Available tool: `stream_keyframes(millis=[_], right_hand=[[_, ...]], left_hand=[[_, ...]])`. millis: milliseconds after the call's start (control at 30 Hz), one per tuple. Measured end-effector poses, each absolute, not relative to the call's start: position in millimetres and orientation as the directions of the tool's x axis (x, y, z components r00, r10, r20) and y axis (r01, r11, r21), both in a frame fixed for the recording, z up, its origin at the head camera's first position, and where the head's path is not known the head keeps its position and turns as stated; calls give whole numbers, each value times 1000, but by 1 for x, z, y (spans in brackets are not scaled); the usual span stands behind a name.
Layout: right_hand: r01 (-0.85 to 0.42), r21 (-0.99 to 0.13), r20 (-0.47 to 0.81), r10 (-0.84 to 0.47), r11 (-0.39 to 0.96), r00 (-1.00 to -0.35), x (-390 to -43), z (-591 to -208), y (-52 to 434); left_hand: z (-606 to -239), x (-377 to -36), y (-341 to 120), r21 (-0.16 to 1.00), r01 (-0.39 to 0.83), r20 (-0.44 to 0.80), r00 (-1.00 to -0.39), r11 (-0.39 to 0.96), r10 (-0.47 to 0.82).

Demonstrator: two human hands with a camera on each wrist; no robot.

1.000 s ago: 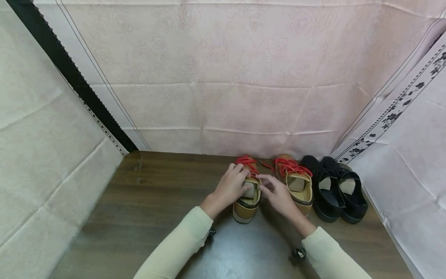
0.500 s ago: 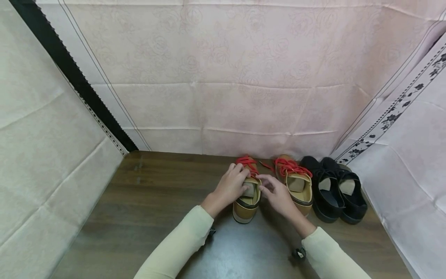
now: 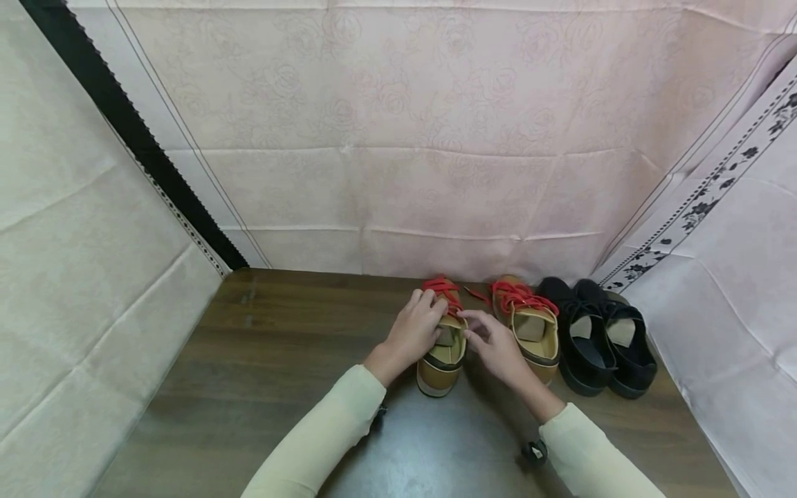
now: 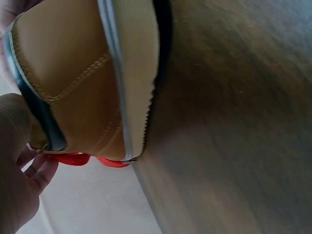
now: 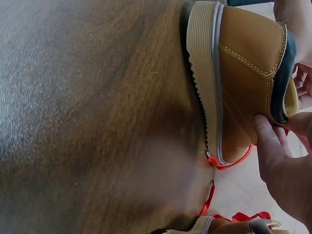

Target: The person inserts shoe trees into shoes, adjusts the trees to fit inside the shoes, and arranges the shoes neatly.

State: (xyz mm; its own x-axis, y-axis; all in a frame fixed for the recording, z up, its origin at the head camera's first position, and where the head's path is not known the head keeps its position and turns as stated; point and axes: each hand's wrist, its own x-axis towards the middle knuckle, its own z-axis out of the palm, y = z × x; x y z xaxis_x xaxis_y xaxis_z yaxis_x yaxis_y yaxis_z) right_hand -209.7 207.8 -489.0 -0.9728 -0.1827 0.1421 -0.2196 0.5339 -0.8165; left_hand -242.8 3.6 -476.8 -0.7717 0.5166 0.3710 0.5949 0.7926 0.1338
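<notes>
My left hand (image 3: pixel 416 332) sits on the tan shoe (image 3: pixel 441 356), fingers curled over its upper at the red laces (image 3: pixel 441 287); gripping the shoe at the collar/lace area. Left wrist view confirms: fingers beside the shoe's dark collar, laces just past them.

My right hand (image 3: pixel 495 346) is at the shoe's right side, thumb and fingers curled in toward the collar; right wrist view shows the thumb (image 5: pixel 268 141) pressed on the tan side wall. Whether the fingers pinch a lace: can't tell, hidden.

Shoe location: stands upright on the dark wood table (image 3: pixel 280 360), sole down, heel toward me, toe toward the back cloth, approx. mid-table at the far edge.

Other items: second tan shoe (image 3: pixel 529 332) w/ red laces, just beside on the right, a loose lace end lying between the two. Pair of black shoes (image 3: pixel 600 339) further right, touching each other. Pink patterned cloth (image 3: pixel 405 138) hangs behind; pale cloth on both sides.
</notes>
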Motion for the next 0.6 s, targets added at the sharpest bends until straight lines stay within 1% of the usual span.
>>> stream_keyframes(millis=[100,300,600], right_hand=[[-223,-822,144,-188,525,-972,-210,-488,208],[-226,-819,144,-192,527,-971,-210,-489,207],[-208,-808,130,-176,552,-976,-202,-487,205]], left_hand=[[-479,-244,4,118,600,385,-762,791,521],[-480,-244,1,155,600,384,-768,785,512],[-471,-237,-12,315,629,337,-774,711,536]])
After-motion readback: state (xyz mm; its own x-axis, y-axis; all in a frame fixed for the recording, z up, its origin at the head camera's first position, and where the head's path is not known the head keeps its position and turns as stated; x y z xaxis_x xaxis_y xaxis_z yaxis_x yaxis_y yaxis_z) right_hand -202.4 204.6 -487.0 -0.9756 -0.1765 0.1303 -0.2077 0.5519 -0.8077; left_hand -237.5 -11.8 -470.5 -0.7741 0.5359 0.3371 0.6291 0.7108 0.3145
